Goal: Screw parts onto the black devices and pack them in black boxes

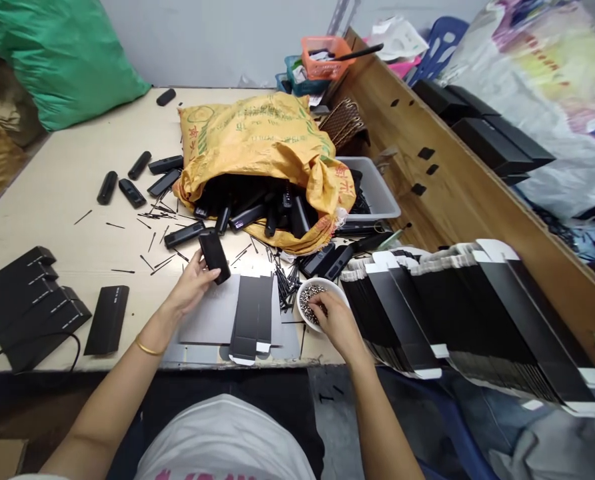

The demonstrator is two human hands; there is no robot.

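Observation:
My left hand (193,285) is closed around a black oblong plastic device (214,256), held tilted above the table. Inside a small white bowl (333,285), the fingertips of my right hand (331,316) are pinched together among many small shiny metal pieces (311,300); whether a piece is between them is hidden. Between my hands, a flattened black carton (251,313) lies on a grey sheet (210,313). Just beyond them, a yellow woven sack (262,133) gapes towards me, full of similar black devices. Thin black sticks (288,283) with wider ends lie scattered around its mouth.
Stacks of flat black cartons (482,313) fill the right side by a wooden board (457,193). Folded black boxes (32,300) stand at the left, one box (107,320) apart from them. A grey plastic bin (377,193) and a green sack (62,60) are farther back.

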